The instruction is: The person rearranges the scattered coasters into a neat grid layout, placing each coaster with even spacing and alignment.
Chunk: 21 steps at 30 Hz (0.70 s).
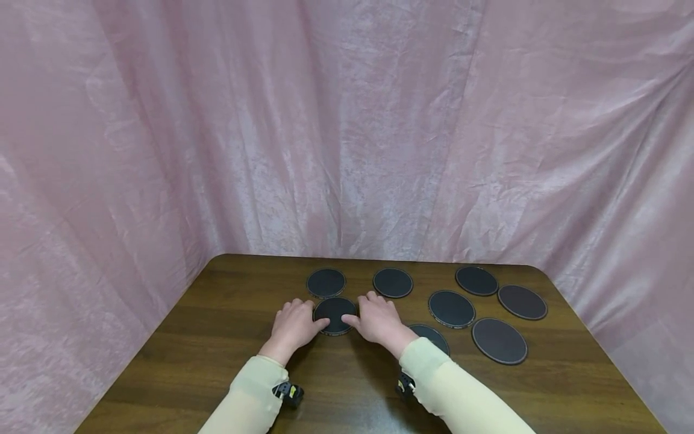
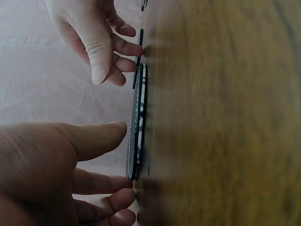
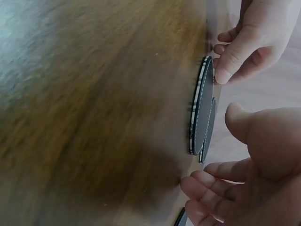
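A round black coaster with pale stitching lies on the table between both hands. Seen edge-on in the left wrist view, this coaster has a black-and-white patterned band along its side. My left hand is at its left edge, fingertips at the rim and thumb extended over the top. On the other side is my right hand, its thumb reaching over the right edge. In the right wrist view the right hand's fingers sit a little apart from the rim. Neither hand visibly pinches it.
Similar coasters lie behind, one nearly touching the middle one and another farther right. Several more, such as this coaster, spread over the right side. My right forearm partly covers one coaster. A pink curtain hangs behind the wooden table.
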Each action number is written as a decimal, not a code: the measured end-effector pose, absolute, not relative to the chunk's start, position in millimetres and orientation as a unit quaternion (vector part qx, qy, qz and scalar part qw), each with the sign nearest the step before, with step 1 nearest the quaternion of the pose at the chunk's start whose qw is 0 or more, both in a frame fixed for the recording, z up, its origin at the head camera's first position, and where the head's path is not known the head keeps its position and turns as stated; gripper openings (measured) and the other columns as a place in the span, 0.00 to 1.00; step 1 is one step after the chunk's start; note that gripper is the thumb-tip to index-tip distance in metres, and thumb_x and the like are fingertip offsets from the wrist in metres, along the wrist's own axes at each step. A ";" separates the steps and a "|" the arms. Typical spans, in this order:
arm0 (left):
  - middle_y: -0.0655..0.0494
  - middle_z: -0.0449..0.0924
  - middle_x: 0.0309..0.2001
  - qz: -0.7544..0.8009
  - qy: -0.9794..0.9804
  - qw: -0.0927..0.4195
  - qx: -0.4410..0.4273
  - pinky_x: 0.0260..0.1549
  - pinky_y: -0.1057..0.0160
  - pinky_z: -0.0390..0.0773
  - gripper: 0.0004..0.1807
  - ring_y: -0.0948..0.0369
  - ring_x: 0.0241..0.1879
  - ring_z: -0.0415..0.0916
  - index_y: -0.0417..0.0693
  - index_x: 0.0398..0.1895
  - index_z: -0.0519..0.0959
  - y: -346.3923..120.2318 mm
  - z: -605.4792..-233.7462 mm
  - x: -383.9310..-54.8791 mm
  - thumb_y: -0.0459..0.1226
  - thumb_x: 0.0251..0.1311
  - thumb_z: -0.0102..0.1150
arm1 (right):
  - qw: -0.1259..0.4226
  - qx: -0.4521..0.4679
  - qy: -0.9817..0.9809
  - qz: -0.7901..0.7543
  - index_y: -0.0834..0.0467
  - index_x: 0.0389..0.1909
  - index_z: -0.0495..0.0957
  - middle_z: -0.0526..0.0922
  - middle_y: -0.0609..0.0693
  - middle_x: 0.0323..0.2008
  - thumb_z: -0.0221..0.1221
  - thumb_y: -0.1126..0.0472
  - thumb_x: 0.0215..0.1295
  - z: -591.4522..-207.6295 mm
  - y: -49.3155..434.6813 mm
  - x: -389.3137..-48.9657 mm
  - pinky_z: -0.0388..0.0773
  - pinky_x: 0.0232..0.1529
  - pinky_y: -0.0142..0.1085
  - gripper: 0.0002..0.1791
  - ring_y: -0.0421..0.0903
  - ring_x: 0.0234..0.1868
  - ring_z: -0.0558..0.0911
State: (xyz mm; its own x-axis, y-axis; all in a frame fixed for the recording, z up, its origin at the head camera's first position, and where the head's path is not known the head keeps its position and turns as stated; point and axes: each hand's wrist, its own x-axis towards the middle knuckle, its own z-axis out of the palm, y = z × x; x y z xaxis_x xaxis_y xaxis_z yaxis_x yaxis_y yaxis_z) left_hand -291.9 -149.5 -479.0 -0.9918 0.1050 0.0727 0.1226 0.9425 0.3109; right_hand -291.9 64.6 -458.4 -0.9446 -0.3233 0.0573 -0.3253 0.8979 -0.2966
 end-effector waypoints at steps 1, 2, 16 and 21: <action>0.37 0.83 0.57 -0.162 -0.985 0.027 -0.058 0.60 0.33 0.76 0.34 0.38 0.57 0.78 0.35 0.64 0.84 -149.6 -479.2 -292.1 0.54 0.70 0.74 | -0.001 0.166 -0.974 0.154 0.68 0.69 0.80 0.80 0.65 0.63 0.64 0.38 0.80 -457.4 64.1 -291.7 0.75 0.67 0.61 0.37 0.65 0.66 0.80; 0.37 0.83 0.57 -0.165 -0.984 0.026 -0.057 0.60 0.33 0.76 0.34 0.39 0.57 0.78 0.35 0.64 0.84 -149.6 -479.4 -292.3 0.54 0.70 0.74 | -0.004 0.165 -0.974 0.158 0.69 0.68 0.80 0.81 0.65 0.62 0.65 0.39 0.80 -457.4 63.6 -292.7 0.75 0.67 0.61 0.37 0.65 0.65 0.80; 0.38 0.84 0.54 -0.178 -0.982 0.018 -0.055 0.57 0.33 0.76 0.33 0.39 0.56 0.79 0.35 0.60 0.84 -149.7 -479.0 -293.8 0.52 0.65 0.79 | -0.056 0.148 -0.973 0.170 0.60 0.47 0.89 0.81 0.56 0.46 0.71 0.34 0.70 -547.6 68.3 -384.0 0.82 0.47 0.52 0.30 0.54 0.45 0.82; 0.39 0.84 0.52 -0.178 -0.983 0.014 -0.054 0.56 0.35 0.77 0.33 0.39 0.56 0.80 0.34 0.59 0.84 -150.2 -479.9 -294.8 0.52 0.64 0.80 | -0.082 0.138 -0.969 0.185 0.61 0.48 0.88 0.81 0.56 0.45 0.74 0.35 0.68 -528.5 63.3 -371.0 0.82 0.44 0.51 0.30 0.52 0.42 0.80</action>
State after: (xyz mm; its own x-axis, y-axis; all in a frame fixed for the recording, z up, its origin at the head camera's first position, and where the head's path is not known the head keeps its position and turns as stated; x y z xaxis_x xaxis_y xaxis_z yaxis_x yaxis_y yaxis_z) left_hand -294.8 -150.2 -479.9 -0.9939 0.1002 0.0470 0.1103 0.9312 0.3474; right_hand -371.0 63.3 -528.5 -0.9486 -0.2975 -0.1082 -0.2365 0.8933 -0.3822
